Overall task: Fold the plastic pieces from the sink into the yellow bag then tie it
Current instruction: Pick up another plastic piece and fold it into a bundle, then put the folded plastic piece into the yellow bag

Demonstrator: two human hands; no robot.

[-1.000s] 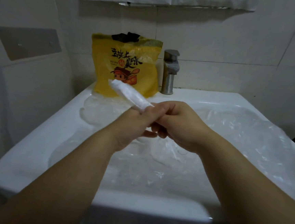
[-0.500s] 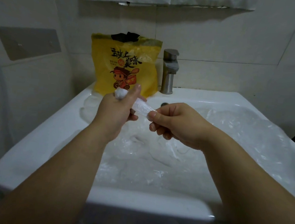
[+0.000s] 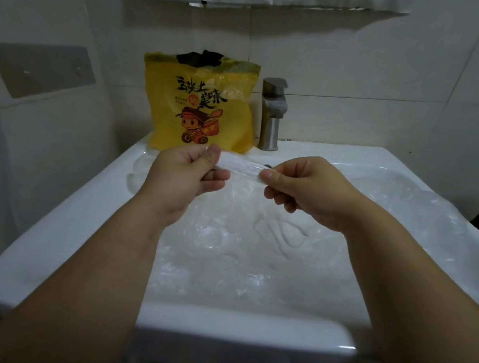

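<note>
A clear plastic piece [image 3: 241, 165], folded into a narrow strip, stretches level between my two hands above the sink. My left hand [image 3: 186, 176] pinches its left end with thumb and fingers. My right hand [image 3: 301, 186] pinches the right end. The yellow bag [image 3: 201, 105] with a cartoon print stands upright at the back of the white sink [image 3: 62, 241], just behind my left hand, with something black at its open top. More clear plastic pieces [image 3: 256, 240] lie crumpled in the basin below my hands.
A metal faucet [image 3: 271, 114] stands right of the bag on the sink's back ledge. Tiled walls close in behind and on both sides. A grey plate [image 3: 39, 71] is fixed to the left wall. Clear plastic also drapes over the sink's right rim [image 3: 432, 215].
The folded strip was tilted up in my left hand with both hands close together. My hands have moved apart, and the strip now lies level, held at both ends.
</note>
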